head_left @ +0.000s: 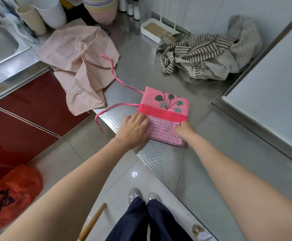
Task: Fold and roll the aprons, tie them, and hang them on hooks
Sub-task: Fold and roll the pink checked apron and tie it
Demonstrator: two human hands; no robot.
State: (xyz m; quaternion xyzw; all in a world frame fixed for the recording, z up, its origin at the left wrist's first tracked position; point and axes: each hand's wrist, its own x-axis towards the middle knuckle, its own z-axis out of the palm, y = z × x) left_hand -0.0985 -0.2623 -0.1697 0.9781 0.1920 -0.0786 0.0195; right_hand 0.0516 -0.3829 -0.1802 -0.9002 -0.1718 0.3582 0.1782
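Left hand (133, 129): fingers straight, pressing flat on the near left edge of the pink apron (164, 117).
Right hand (185, 130): on the near right corner; fingers hidden, grip cannot be told.
Pink apron: folded into a rectangle on the steel counter (159, 70), ties (117, 79) trailing left.
Handling: light, soft, likely to unfold; best rolled from the near edge.
Others: beige apron (79, 65) and striped apron (202, 54) lie crumpled.
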